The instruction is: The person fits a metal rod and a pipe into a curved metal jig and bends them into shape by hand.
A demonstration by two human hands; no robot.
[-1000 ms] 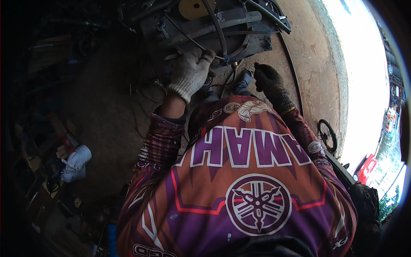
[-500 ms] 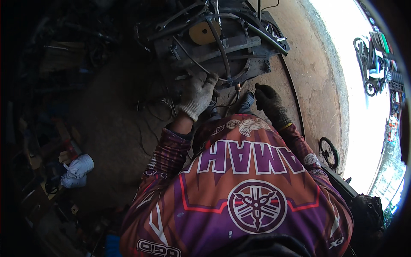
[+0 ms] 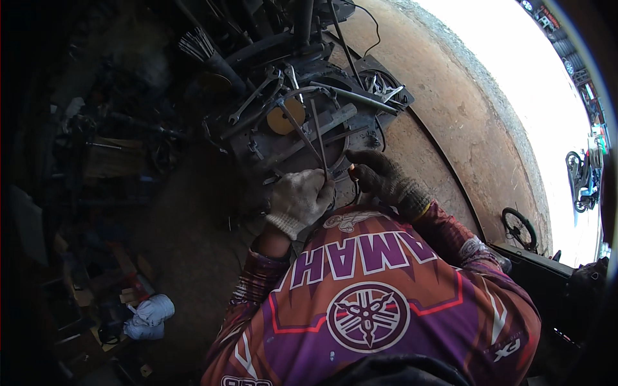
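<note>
My left hand [image 3: 297, 199], in a pale knit glove, is closed around the near end of a narrow metal bar [image 3: 318, 138]. A second bar [image 3: 299, 130] slants into the same end, making a V shape above the workbench [image 3: 254, 145]. My right hand [image 3: 384, 179], in a darker, dirtier glove, is curled just right of that end. A small orange-tan tip shows at its fingers; whether it is a held thing or a bare fingertip is unclear. Under the bars lie a round tan disc [image 3: 278, 121] and a thick grey pipe [image 3: 338, 117].
Spanners [image 3: 254, 100] lie on the bench's far left, near a tube of thin rods [image 3: 196, 45]. A metal tube [image 3: 354, 97] lies across the right side. Clutter and a pale bundle [image 3: 149, 316] sit on the dark floor at left. A bicycle wheel [image 3: 519, 229] stands at right.
My right hand has moved up and left, close to my left hand. The bars in my left hand have shifted and now form a V. The view has tilted to show more bench.
</note>
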